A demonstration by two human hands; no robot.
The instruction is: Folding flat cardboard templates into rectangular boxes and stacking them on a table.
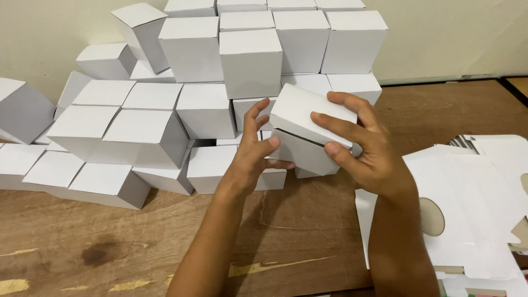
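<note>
Both my hands hold one small white cardboard box [308, 129] in mid-air above the wooden floor. My right hand [360, 146] wraps over its top flap and right side, with the thumb on the front face. On the box's left side is my left hand [254, 151], fingers spread and touching its edge. The top flap is nearly down, and a dark slit shows along its front. Behind the box rises a pile of finished white boxes [209, 82] against the wall.
A stack of flat, unfolded white box blanks [478, 198] with round cut-outs lies at the right on the wooden floor [297, 242]. Loose boxes spread to the far left [22, 110]. A pale wall [451, 33] stands behind.
</note>
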